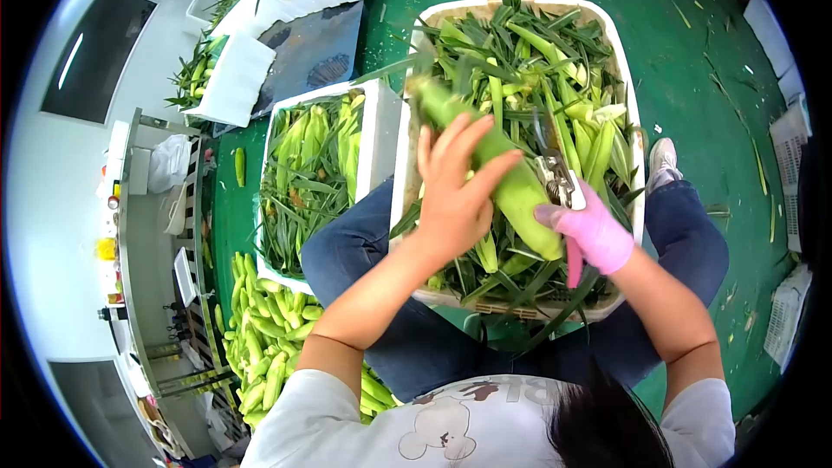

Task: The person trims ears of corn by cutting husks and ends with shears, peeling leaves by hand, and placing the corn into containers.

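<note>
An ear of corn in its green husk [520, 199] lies slantwise over a large white basket [636, 104] filled with husks and leaves. My left hand [459, 178] rests on the ear, fingers spread over its upper part. In my right hand [598, 230], wrapped in pink, are pruning shears [556, 178] with pink and white handles; its thumb touches the lower end of the ear. The shears' blades point up beside the ear. The ear's far tip is blurred.
Left of the basket stands a white foam box [378, 134] of leafy corn. Trimmed ears [269, 329] are heaped on the floor at lower left. More foam boxes [234, 78] sit at upper left, near a metal shelf [130, 208]. White crates [787, 312] line the right side.
</note>
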`<state>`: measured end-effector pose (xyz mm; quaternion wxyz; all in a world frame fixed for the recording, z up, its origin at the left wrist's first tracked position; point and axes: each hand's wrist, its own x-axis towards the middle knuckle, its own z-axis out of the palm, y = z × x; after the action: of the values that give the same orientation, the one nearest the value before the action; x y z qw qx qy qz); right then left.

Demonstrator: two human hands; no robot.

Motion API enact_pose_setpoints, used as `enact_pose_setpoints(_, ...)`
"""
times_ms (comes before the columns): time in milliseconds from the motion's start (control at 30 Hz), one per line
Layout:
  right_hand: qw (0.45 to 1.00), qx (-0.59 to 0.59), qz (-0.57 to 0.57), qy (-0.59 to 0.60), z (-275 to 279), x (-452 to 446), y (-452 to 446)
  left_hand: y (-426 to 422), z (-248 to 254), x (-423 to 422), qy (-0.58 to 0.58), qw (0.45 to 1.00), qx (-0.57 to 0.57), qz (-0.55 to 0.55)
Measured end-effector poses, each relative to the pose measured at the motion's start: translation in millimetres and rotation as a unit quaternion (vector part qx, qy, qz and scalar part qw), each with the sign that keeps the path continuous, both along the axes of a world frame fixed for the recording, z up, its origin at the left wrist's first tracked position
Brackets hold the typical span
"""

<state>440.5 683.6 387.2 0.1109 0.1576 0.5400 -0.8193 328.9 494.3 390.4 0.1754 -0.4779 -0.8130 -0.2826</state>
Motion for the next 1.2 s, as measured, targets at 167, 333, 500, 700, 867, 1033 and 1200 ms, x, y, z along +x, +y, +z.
enact_pose_setpoints(167,0.994,-0.082,-0.041,0.060,-31,-1,-17,-1,-51,22,-0.588,0.769,0.251,0.013)
enact_pose_setpoints(333,0.978,0.194,0.073,0.036,-32,-8,-25,-1,-66,6,-0.795,0.526,0.292,-0.081)
enact_pose_setpoints(500,0.958,0.270,0.095,0.031,-29,-22,9,-7,-50,-2,-0.613,0.776,0.127,0.076)
enact_pose_setpoints(700,0.936,0.305,0.140,0.110,-28,-15,45,-22,-29,-17,-0.807,0.586,-0.002,-0.072)
enact_pose_setpoints(867,0.941,0.239,0.188,0.146,-22,-9,43,-31,-31,-19,-0.888,0.420,0.004,-0.188)
enact_pose_setpoints(1033,1.000,-0.003,0.024,-0.006,-35,2,31,-33,-48,-16,-0.904,0.391,0.039,-0.167)
enact_pose_setpoints(1200,0.980,-0.172,-0.094,-0.018,-30,1,35,-16,-50,-8,-0.727,0.679,0.011,-0.099)
